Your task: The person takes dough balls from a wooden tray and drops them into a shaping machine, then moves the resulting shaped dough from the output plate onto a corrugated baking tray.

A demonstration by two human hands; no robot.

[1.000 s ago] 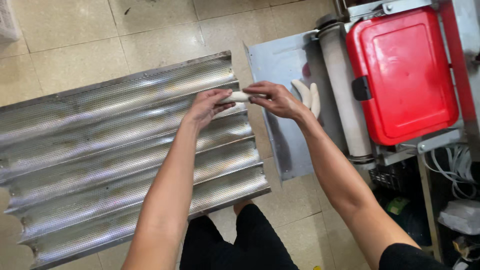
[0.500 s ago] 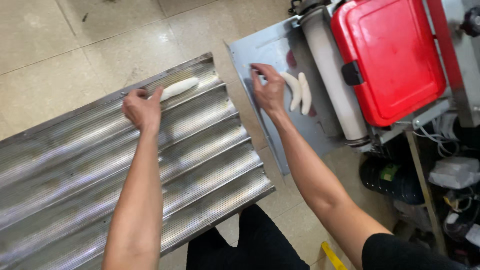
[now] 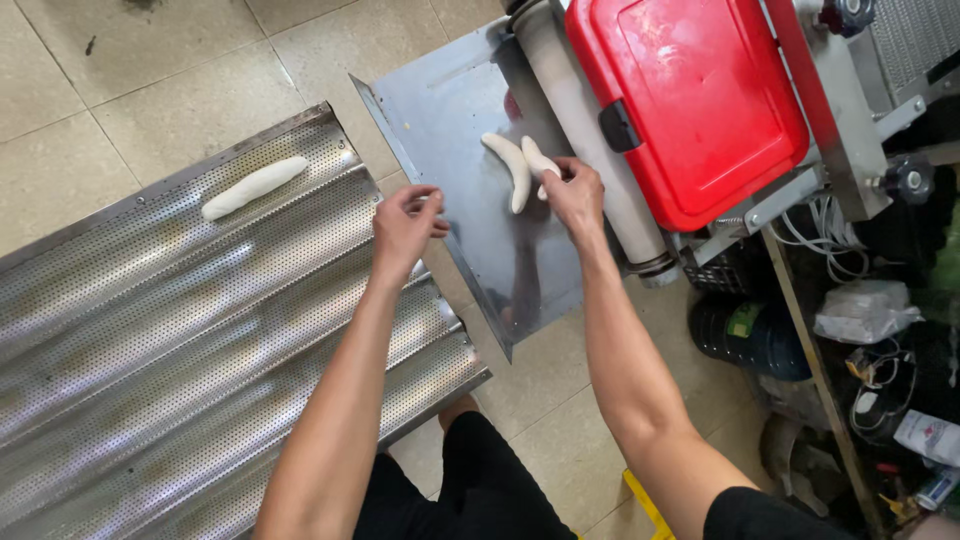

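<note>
My right hand (image 3: 574, 192) rests on the steel chute plate (image 3: 462, 120), fingers pinching the end of a white dough roll (image 3: 538, 158). A second dough roll (image 3: 508, 166) lies just left of it on the plate. My left hand (image 3: 404, 226) hovers over the gap between the chute plate and the perforated wavy baking tray (image 3: 180, 330), fingers loosely curled and holding nothing. One shaped dough roll (image 3: 254, 187) lies in the far groove of the tray.
A dough machine with a red lid (image 3: 690, 95) and a pale roller (image 3: 585, 130) stands at the right. Cables, bags and a dark bucket (image 3: 745, 335) crowd the space under it. Tiled floor (image 3: 150, 60) lies beyond the tray.
My left hand let go of the dough roll in the tray's far groove and came back toward the chute plate. My right hand moved onto the dough rolls by the roller.
</note>
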